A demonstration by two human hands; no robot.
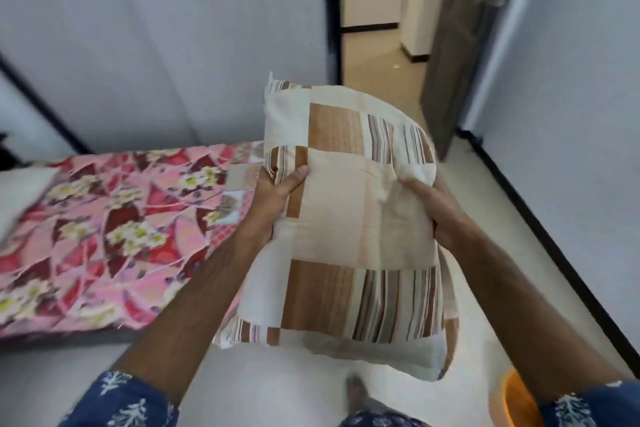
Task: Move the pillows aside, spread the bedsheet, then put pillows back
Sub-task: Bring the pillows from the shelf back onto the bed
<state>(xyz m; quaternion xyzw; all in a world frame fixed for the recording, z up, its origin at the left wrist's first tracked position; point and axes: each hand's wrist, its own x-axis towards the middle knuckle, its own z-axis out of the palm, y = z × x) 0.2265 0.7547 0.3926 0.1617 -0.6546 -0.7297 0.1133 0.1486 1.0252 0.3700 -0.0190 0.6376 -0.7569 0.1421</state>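
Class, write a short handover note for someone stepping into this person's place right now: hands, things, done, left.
Left hand and right hand both grip the patchwork pillow, held in the air over the floor beside the bed. The floral bedsheet lies on the bed, to the left. A pale shape at the bed's left edge may be another pillow; unclear. Left: whether the sheet is fully spread cannot be told; the pillow must still go on the bed.

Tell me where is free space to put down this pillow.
Both hands, left and right, hold the pillow above the floor. The pink flowered sheet on the bed lies bare from a white pillow at its left edge to the held pillow. The pale floor toward the open door is bare; an orange tub crowds the lower right.
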